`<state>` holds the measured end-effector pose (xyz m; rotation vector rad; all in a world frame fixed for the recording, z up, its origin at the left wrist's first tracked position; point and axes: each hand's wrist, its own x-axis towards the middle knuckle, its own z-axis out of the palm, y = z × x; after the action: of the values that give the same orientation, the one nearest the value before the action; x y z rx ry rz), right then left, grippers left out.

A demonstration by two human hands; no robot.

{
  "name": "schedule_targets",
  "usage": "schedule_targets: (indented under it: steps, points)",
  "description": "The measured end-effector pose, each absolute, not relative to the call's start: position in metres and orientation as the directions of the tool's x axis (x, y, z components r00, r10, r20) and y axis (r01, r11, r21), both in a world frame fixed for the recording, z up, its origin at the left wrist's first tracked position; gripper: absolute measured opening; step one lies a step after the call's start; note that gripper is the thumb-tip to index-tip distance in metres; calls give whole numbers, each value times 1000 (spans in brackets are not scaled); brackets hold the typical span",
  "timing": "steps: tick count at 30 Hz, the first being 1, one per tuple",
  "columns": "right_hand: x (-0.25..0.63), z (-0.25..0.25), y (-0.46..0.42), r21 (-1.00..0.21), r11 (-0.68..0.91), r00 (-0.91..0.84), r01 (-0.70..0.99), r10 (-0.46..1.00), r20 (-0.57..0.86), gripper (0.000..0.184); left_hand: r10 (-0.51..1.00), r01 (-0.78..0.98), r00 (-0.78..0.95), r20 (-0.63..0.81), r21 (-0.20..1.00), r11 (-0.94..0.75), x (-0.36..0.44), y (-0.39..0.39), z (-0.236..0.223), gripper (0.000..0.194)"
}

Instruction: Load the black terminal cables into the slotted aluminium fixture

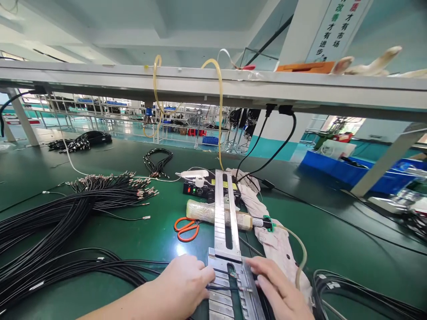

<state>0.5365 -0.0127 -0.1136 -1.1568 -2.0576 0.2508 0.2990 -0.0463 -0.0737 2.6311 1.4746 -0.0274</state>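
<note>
A slotted metal fixture (221, 297) with grooves across it lies at the front centre. My left hand (185, 284) is at its left edge, fingers curled in a pinch around a dark cable (223, 288) that lies across the grooves. A second thin wire end (230, 273) lies in the fixture a little farther up. On the opposite side, my right hand (280, 284) rests against the fixture's right edge, its fingers stretched out. Beyond the hands, a long slotted metal piece (220, 213) extends over a plastic-wrapped cylinder (203, 211).
Orange-handled scissors (187, 230) lie left of the fixture. Black cable bundles (76, 206) cover the left side; more coiled cables (340, 286) are at right. A black control box (191, 190), a cloth (267, 231) and a hose (302, 249) sit behind. A shelf (187, 82) crosses above.
</note>
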Motion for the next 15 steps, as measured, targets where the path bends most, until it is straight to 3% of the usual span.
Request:
schedule_targets:
  steps: [2, 7, 15]
  points:
    - [539, -111, -15, -563, 520, -253, 642, 837, 485, 34, 858, 859, 510, -63, 96, -503, 297, -45, -74, 4]
    - [534, -108, -17, -662, 463, -194, 590, 877, 441, 31, 901, 900, 433, 10, 52, -433, 290, -37, -79, 20]
    - [530, -108, -18, -728, 427, -157, 537, 898, 410, 30, 895, 892, 435, 95, 92, -443, 287, -38, -86, 19]
